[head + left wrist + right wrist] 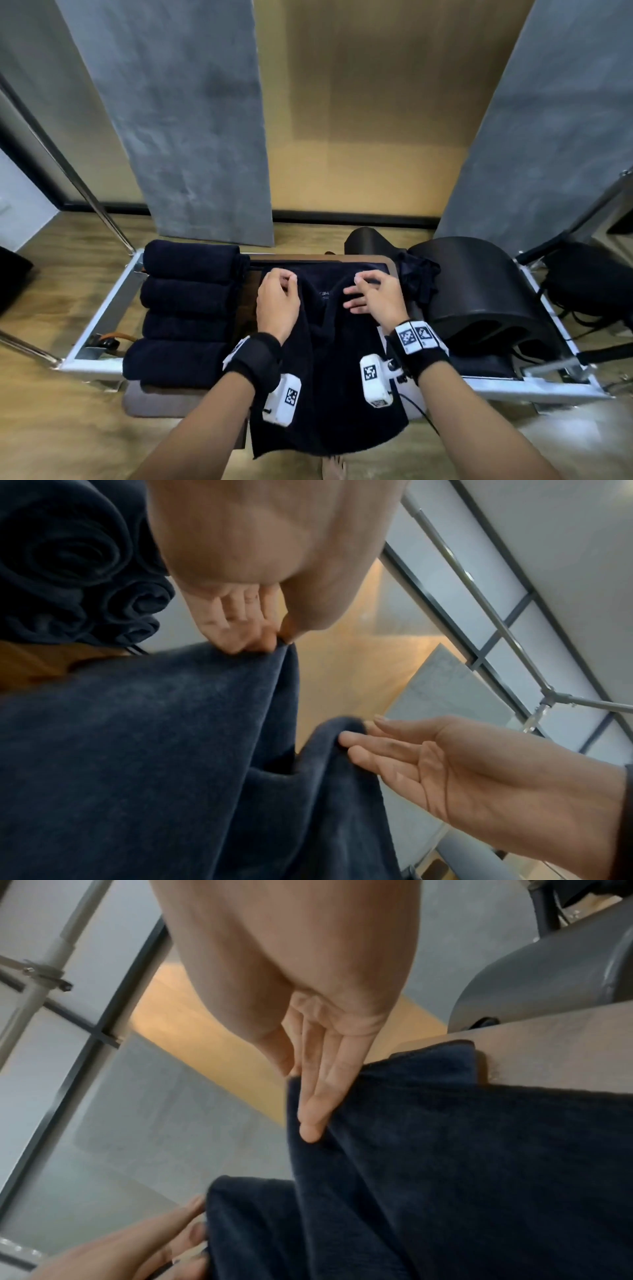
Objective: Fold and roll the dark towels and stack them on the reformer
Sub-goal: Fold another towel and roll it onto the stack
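A dark navy towel point(329, 377) lies over the reformer's carriage and hangs off its near edge. My left hand point(287, 281) pinches the towel's far left edge between thumb and fingertips, seen close in the left wrist view point(270, 639). My right hand point(363, 280) pinches the far right edge, thumb behind the cloth and fingers straight along it point(294, 1076). Both raised edges stand up as folds point(342, 729). Several rolled dark towels point(186, 301) lie side by side on the left of the reformer point(102, 315), their spiral ends showing point(68, 561).
A crumpled dark cloth point(419, 279) lies to the right of my right hand, against a black padded arc barrel point(486, 291). A black bag point(589, 284) sits on the floor at the right. Slanted metal poles point(85, 192) rise at the left. Grey panels line the back wall.
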`<state>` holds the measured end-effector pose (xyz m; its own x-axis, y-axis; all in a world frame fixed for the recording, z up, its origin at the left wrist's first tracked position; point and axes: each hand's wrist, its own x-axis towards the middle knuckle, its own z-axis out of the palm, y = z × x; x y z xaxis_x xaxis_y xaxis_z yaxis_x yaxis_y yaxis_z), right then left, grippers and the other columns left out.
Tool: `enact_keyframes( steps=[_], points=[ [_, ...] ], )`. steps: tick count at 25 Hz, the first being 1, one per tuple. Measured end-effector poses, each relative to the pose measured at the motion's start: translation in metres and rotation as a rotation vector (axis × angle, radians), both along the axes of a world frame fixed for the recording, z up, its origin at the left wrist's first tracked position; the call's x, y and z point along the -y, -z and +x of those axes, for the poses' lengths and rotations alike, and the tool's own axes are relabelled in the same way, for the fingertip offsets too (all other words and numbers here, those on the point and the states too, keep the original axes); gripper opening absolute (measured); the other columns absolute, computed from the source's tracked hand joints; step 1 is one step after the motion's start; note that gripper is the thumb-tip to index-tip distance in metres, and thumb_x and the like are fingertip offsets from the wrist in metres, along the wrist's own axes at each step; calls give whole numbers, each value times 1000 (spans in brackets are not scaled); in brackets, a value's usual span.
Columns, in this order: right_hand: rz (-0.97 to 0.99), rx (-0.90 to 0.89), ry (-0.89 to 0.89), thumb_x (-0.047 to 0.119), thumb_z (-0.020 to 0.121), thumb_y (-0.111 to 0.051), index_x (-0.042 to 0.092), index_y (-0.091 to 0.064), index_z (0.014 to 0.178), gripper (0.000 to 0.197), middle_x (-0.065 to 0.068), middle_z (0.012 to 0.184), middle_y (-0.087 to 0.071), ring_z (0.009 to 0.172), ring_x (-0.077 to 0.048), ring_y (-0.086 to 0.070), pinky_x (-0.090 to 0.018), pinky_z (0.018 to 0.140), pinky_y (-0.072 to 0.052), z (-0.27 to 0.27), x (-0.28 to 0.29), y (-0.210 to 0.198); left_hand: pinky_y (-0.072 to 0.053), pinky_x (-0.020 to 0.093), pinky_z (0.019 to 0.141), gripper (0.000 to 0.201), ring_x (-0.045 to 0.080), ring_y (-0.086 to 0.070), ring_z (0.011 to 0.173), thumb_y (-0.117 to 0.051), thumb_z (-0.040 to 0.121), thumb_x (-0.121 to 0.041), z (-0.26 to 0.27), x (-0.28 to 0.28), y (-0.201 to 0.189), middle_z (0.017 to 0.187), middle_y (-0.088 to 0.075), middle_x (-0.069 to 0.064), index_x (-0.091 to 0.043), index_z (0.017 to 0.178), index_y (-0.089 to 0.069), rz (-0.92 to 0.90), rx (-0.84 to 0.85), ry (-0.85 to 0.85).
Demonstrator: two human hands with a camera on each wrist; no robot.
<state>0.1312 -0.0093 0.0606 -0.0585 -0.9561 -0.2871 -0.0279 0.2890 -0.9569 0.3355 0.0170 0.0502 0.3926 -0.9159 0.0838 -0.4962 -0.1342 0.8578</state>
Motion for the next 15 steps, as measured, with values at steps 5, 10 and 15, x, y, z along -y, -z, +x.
enact_keyframes(
  steps=[5, 10, 15],
  points=[
    [174, -194, 3, 7, 100, -66, 5, -56, 121, 24, -18, 69, -70, 42, -24, -58, -26, 39, -46, -32, -24, 55, -53, 39, 85, 25, 24, -67, 90, -70, 99, -33, 29, -41, 49, 94, -62, -1, -17, 117, -64, 147, 103, 8],
    [284, -554, -18, 19, 88, -80, 14, -59, 96, 23, -8, 49, -66, 31, -20, -49, -22, 34, -34, -53, -79, 98, -41, 37, 74, 34, 35, -68, 105, -67, 95, -54, 38, -97, 84, 96, -59, -1, -27, 114, -56, 550, 307, 31],
    [268, -358, 93, 14, 100, -67, 4, -57, 98, 14, -10, 48, -62, 32, -21, -44, -23, 35, -31, -47, -90, 92, -57, 40, 77, 18, 26, -74, 85, -66, 102, -35, 38, -98, 82, 81, -74, 5, -19, 93, -61, 376, 69, -33]
  ],
)
